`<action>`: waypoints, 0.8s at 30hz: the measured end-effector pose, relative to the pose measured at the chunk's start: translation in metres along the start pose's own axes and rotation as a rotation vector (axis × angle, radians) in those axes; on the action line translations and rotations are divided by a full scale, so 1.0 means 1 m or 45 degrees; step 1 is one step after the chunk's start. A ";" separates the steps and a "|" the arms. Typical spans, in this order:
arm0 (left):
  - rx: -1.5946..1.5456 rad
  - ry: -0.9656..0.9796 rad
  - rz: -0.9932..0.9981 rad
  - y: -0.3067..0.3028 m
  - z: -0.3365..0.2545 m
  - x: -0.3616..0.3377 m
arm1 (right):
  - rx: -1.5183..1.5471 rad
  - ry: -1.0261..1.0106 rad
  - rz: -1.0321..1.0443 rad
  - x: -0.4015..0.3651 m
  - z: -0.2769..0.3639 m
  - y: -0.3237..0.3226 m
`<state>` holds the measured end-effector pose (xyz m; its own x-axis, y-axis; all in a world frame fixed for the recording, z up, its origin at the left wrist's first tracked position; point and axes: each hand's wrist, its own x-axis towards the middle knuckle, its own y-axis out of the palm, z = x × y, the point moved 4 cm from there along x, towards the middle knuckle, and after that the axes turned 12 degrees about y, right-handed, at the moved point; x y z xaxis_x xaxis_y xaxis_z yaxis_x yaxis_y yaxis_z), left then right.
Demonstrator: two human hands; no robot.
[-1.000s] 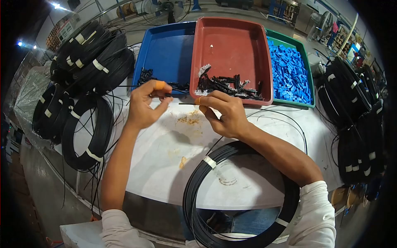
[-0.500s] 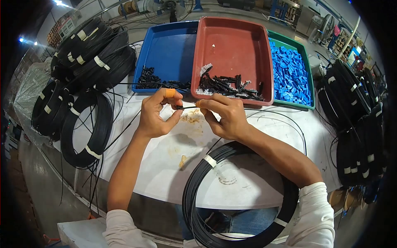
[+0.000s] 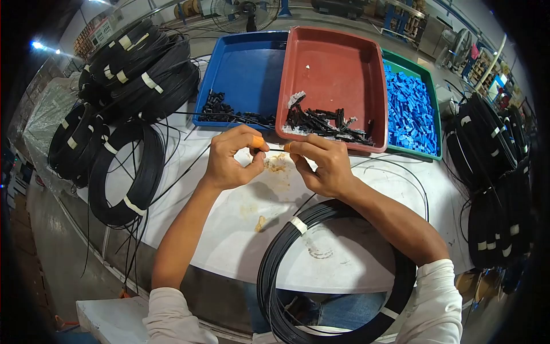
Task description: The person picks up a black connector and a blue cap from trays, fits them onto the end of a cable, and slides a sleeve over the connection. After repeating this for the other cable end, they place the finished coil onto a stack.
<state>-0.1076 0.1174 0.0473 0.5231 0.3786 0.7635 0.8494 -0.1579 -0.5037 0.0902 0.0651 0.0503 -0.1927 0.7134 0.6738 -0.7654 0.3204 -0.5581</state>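
My left hand (image 3: 236, 157) is closed in a pinch on a small black connector (image 3: 260, 153), mostly hidden by the fingers. Opposite it, my right hand (image 3: 323, 163) pinches a thin black cable (image 3: 277, 150), whose short stretch runs across to the left fingertips. Orange tape wraps a finger on each hand. Below my right forearm lies a coil of black cable (image 3: 268, 269), bound with white tape, partly on the table and partly over my lap.
Behind my hands stand a blue tray (image 3: 243, 51) with small black parts, a red tray (image 3: 332, 57) with black strips, and a green tray (image 3: 436, 129) of blue pieces (image 3: 409, 109). Cable coils are piled left (image 3: 146, 80) and right (image 3: 487, 137) on the white table (image 3: 229, 229).
The whole view has shifted slightly, so everything sits a little further right. The black connector in my left fingers is less visible than before. Both hands keep their pinch.
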 end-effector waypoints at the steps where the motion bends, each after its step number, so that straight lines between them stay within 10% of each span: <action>1: 0.023 0.023 -0.008 0.001 0.002 -0.001 | 0.020 -0.008 0.016 0.000 0.000 0.000; 17: -0.285 -0.135 -0.187 0.013 0.021 -0.025 | -0.022 0.069 0.153 -0.005 -0.002 0.007; 24: 0.603 0.053 0.281 -0.047 0.073 0.019 | -0.243 0.102 0.320 -0.010 -0.012 0.017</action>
<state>-0.1427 0.1990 0.0561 0.6969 0.3449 0.6289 0.5984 0.2037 -0.7749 0.0863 0.0710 0.0284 -0.3063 0.8295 0.4671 -0.5695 0.2335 -0.7881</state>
